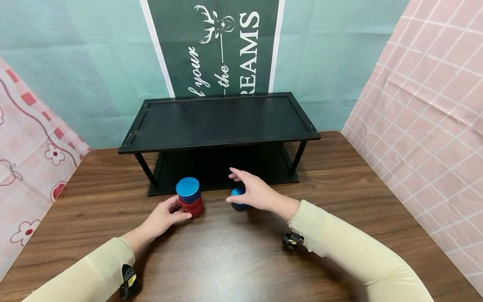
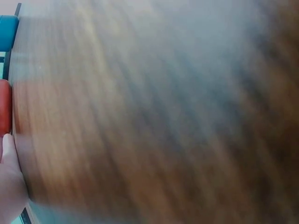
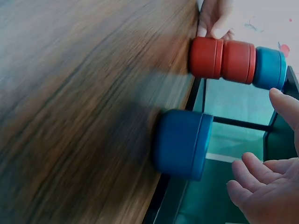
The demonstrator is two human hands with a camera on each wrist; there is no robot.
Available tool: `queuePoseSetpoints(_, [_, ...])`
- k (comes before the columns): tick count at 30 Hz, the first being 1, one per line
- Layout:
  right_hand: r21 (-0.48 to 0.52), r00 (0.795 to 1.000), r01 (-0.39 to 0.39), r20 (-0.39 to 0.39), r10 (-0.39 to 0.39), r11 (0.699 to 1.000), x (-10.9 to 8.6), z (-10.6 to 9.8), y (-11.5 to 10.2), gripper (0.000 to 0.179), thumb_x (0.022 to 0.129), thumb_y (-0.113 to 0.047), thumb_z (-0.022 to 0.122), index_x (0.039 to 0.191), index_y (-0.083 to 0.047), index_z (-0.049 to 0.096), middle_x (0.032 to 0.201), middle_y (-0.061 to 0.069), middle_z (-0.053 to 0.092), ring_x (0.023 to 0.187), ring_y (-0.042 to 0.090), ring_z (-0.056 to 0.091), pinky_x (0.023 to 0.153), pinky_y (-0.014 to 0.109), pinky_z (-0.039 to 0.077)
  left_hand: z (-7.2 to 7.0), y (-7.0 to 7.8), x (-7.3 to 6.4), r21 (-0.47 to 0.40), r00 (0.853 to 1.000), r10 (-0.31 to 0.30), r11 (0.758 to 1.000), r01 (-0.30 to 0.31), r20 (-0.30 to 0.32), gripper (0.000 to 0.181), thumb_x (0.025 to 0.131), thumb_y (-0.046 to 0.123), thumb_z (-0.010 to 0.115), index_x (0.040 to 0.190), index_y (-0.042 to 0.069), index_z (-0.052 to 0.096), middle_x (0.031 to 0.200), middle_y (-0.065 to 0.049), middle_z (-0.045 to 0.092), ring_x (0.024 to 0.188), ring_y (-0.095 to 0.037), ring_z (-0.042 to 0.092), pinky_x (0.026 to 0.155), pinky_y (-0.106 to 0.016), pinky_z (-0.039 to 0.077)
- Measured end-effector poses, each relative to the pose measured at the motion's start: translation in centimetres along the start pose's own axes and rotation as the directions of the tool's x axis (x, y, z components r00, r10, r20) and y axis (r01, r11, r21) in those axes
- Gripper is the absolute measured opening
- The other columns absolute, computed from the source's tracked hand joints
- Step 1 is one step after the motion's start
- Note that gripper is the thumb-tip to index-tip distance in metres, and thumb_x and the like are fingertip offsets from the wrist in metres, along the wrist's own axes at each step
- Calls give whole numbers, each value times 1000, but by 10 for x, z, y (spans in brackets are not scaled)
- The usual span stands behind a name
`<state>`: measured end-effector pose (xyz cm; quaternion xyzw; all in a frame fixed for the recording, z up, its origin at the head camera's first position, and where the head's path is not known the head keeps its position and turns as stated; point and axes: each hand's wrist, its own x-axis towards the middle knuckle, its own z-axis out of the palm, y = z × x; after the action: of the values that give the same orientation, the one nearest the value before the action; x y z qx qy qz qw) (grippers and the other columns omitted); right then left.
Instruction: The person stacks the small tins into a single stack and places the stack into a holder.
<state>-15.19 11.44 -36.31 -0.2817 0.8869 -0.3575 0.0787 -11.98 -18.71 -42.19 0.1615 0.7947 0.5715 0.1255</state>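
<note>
Two red tins, a lower one (image 3: 204, 58) and an upper one (image 3: 237, 60), stand stacked on the table with a blue tin (image 1: 188, 188) on top. My left hand (image 1: 161, 219) holds the lower red tin from the left, thumb at its front and fingers behind. A second blue tin (image 3: 180, 144) stands alone on the table, right of the stack. Over it hovers my right hand (image 1: 258, 193), fingers spread and apart from the tin. In the left wrist view only edges of a red tin (image 2: 4, 107) and a blue tin (image 2: 7, 32) show.
Behind the tins stands a black two-level shelf (image 1: 226, 121), its front edge close to them and its posts at either side. The wooden table (image 1: 234, 260) stretches toward me. Hanging cloths border the table at the back and both sides.
</note>
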Motion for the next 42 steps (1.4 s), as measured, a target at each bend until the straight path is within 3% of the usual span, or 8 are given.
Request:
queuePoseSetpoints(10, [0, 1000, -26, 7, 26, 1000, -9, 0, 17, 82, 82, -29, 73, 144, 0, 28, 135, 10, 48, 122, 24, 46, 97, 39, 42, -2, 1, 0, 4, 1000, -4, 1000, 4, 11, 56, 84, 9, 69, 132, -5, 43, 127, -22, 53, 121, -34, 45, 96, -37, 43])
queuePoseSetpoints(19, [9, 995, -54, 81, 53, 999, -13, 3, 23, 83, 81, -27, 74, 142, 4, 28, 135, 16, 46, 121, 27, 47, 98, 41, 41, -3, 1, 0, 9, 1000, 3, 1000, -3, 11, 55, 84, 9, 69, 132, -4, 44, 126, -21, 54, 121, -34, 46, 96, -39, 43])
queuePoseSetpoints(28, [-45, 988, -89, 122, 94, 995, -13, 8, 29, 78, 81, -24, 74, 141, 4, 32, 138, 23, 40, 121, 33, 45, 99, 45, 40, -2, 0, 2, 6, 1000, -6, 1000, 6, 13, 56, 84, 10, 69, 132, -4, 44, 127, -21, 53, 121, -34, 45, 96, -37, 43])
queuePoseSetpoints(42, [-70, 992, -99, 66, 104, 993, -10, 13, 34, 61, 79, -18, 76, 129, 2, 47, 125, 16, 54, 113, 27, 52, 95, 42, 43, -3, -1, 2, 7, 1000, 8, 1000, -8, 18, 54, 85, 9, 69, 131, -4, 45, 127, -21, 54, 121, -34, 46, 96, -38, 43])
